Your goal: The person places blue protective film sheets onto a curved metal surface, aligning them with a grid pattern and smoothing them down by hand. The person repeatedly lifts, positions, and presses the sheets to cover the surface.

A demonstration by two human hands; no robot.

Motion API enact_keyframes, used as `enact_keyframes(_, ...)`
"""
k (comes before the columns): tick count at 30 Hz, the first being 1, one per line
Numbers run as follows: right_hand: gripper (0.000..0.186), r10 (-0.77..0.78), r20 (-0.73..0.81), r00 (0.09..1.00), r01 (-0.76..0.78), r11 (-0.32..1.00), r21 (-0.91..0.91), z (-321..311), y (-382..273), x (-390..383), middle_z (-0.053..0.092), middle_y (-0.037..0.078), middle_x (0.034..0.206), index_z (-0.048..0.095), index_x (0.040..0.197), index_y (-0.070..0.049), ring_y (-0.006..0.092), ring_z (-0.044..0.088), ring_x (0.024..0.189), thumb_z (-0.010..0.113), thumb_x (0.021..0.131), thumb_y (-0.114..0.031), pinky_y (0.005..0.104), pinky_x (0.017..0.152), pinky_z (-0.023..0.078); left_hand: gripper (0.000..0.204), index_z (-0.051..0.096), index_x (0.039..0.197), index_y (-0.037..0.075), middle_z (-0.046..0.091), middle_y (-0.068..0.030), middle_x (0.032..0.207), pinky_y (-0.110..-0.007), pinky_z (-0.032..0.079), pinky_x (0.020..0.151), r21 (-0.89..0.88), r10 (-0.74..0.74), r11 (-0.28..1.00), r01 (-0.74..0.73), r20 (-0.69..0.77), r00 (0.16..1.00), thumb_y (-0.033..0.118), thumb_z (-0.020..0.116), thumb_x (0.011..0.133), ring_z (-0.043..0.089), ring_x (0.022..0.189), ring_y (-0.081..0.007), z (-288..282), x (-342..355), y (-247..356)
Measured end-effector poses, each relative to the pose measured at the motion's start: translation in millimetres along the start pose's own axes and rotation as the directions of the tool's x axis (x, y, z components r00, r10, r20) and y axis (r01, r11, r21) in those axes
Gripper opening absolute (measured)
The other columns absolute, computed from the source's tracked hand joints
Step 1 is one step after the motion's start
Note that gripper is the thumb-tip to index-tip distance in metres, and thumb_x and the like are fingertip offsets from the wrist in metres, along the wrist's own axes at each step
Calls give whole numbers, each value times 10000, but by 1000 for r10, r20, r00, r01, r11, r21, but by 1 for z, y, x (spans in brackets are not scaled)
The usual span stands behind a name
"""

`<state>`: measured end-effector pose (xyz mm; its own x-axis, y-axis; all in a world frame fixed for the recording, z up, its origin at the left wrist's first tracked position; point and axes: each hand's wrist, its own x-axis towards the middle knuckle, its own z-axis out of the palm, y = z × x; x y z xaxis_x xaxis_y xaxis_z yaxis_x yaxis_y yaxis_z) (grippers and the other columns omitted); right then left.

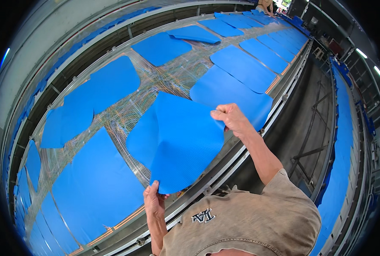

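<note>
A blue sheet with a fine textured surface is raised at its near side above a long table. My left hand pinches its lower left corner near the table's front rail. My right hand grips its upper right corner, with the fingertips partly hidden. Under and beside this piece lie other blue pieces on a surface marked with many fine coloured lines. Another blue piece lies just beyond my right hand, and part of it is covered by the held sheet.
A metal rail runs along the near edge. More blue pieces line the table toward the far end, where another person leans over it. On the right, beyond dark floor with a steel frame, runs a second long table with blue material.
</note>
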<state>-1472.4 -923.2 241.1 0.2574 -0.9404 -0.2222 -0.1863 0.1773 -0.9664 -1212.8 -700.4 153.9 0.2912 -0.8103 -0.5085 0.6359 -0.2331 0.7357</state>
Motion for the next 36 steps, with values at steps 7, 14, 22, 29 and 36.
enact_keyframes(7, 147, -293, -365, 884, 407, 867, 289, -13, -94, -62, 616, -28, 806, 671, 854, -46, 86, 550, 743, 713, 763, -154, 241, 717, 416, 226, 557, 682, 68, 566, 25, 652, -221, 396, 535, -61, 537, 842, -536, 13, 843, 139, 643, 879, 518, 583, -57, 2, -85, 76)
enact_keyframes(14, 71, -379, -115, 918, 366, 703, 610, -44, -86, -58, 612, -12, 824, 627, 919, -61, 75, 581, 754, 576, 918, -111, 235, 701, 470, 185, 603, 952, -24, 665, -83, 891, -255, 491, 688, -173, 664, 728, -664, -66, 745, 159, 588, 925, 612, 753, -120, 49, -100, 86)
enact_keyframes(22, 143, -224, -139, 965, 258, 692, 674, -43, -110, -3, 647, 36, 931, 616, 983, -46, 130, 628, 845, 657, 870, -122, 287, 728, 516, 129, 589, 906, 37, 595, -3, 838, -230, 456, 686, -68, 656, 730, -680, -207, 725, 116, 508, 966, 555, 770, -54, 91, -71, 128)
enact_keyframes(29, 171, -122, 259, 958, -70, 778, 625, -16, -92, 145, 629, 110, 967, 586, 953, -38, 259, 634, 882, 682, 841, -125, 429, 763, 582, 168, 561, 945, 15, 579, -83, 888, -407, 561, 741, 83, 390, 919, -386, -49, 919, 182, 551, 933, 591, 838, -191, 59, 67, 196)
enact_keyframes(36, 150, -358, 167, 919, 148, 705, 694, 11, -126, 196, 634, 102, 948, 570, 918, -35, 272, 650, 874, 678, 842, -107, 434, 808, 578, 162, 565, 916, 27, 553, -76, 865, -426, 568, 736, 191, 586, 806, -560, -116, 802, 188, 583, 910, 572, 786, -186, 77, 108, 258)
